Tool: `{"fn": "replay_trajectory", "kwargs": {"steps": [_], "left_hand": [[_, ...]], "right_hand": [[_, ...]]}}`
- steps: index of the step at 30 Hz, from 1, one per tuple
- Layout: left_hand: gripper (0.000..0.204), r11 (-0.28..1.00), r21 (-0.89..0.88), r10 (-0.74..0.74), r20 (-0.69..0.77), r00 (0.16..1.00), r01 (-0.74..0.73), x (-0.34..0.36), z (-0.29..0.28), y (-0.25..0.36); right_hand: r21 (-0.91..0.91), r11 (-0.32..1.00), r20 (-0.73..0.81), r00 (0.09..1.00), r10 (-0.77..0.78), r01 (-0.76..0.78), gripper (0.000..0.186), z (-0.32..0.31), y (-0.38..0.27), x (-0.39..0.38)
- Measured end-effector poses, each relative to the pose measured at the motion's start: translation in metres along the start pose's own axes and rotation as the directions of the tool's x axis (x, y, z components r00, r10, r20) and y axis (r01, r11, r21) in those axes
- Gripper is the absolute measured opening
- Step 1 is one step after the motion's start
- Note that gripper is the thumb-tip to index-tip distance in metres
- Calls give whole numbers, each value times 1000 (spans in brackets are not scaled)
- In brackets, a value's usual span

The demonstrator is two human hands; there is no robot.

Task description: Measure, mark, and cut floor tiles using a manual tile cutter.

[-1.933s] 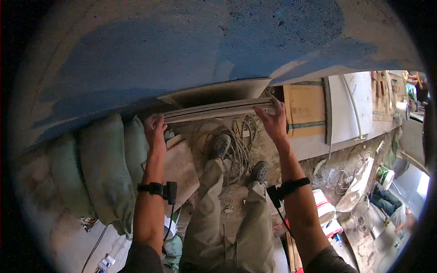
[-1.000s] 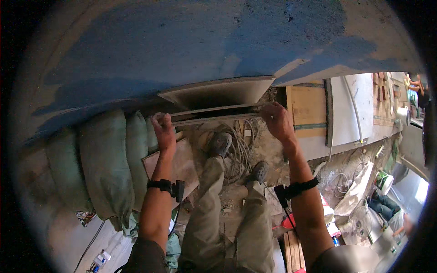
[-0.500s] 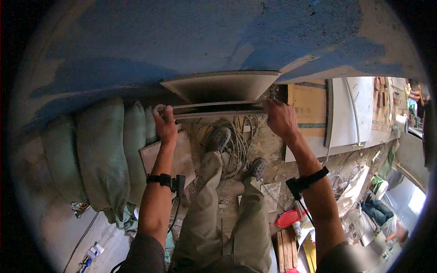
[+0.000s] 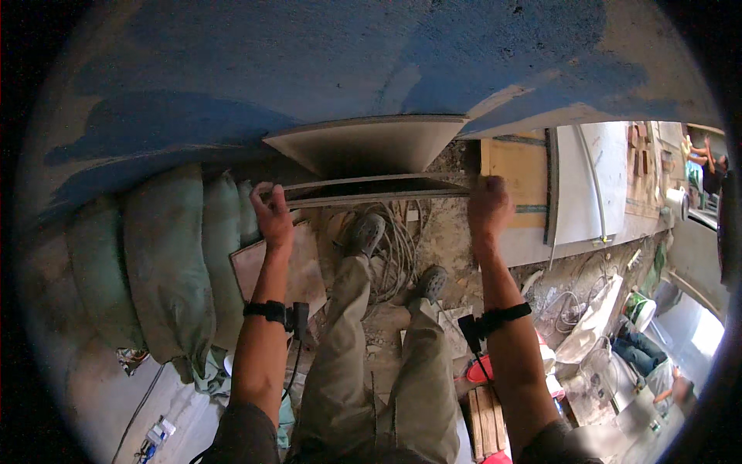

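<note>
Fading into the dark fisheye rim, green sacks (image 4: pixel 166 263) stand at far left. The left hand (image 4: pixel 273 213) is clasped on the left end of the near panel (image 4: pixel 379 199), its far fingertips hard to make out; the forearm hides part of a brownish board (image 4: pixel 297 278). Between the hands, the near panel shows mainly its thin upper edge and hides most of the far panel (image 4: pixel 371 182), just beyond it; behind, a pale slab (image 4: pixel 367 143) leans on the blue-painted wall (image 4: pixel 325 62). Coiled cable (image 4: pixel 398 267) is partly covered by a shoe (image 4: pixel 367 234). The right hand (image 4: pixel 490 210) curls at the near panel's right end, fingertips hidden; I cannot tell whether they clamp it. It overlaps a cardboard sheet (image 4: pixel 516 174). At far right, another person (image 4: pixel 641 356) is blurred.
</note>
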State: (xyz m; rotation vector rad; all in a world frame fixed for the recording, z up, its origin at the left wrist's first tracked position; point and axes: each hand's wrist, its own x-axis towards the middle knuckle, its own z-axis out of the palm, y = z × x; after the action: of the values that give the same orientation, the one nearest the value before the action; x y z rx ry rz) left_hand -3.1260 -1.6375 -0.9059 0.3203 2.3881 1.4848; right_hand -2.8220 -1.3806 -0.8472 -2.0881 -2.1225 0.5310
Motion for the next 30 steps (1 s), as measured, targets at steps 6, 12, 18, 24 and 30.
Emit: {"fn": "replay_trajectory", "kwargs": {"steps": [6, 12, 18, 24, 30], "left_hand": [[48, 998, -17, 54, 5, 999, -54, 6, 3, -10], [46, 993, 102, 55, 2, 998, -55, -1, 9, 22], [19, 823, 302, 390, 314, 866, -481, -76, 79, 102], [29, 875, 420, 30, 451, 892, -241, -85, 131, 127], [28, 867, 316, 113, 628, 770, -385, -69, 123, 122]], "right_hand": [[576, 809, -145, 988, -44, 120, 34, 14, 19, 21], [385, 908, 232, 935, -269, 166, 42, 11, -35, 15], [322, 880, 196, 885, -423, 349, 40, 18, -24, 21], [274, 827, 166, 823, -544, 491, 33, 26, -11, 22], [336, 831, 98, 861, -499, 444, 27, 26, -6, 17]]}}
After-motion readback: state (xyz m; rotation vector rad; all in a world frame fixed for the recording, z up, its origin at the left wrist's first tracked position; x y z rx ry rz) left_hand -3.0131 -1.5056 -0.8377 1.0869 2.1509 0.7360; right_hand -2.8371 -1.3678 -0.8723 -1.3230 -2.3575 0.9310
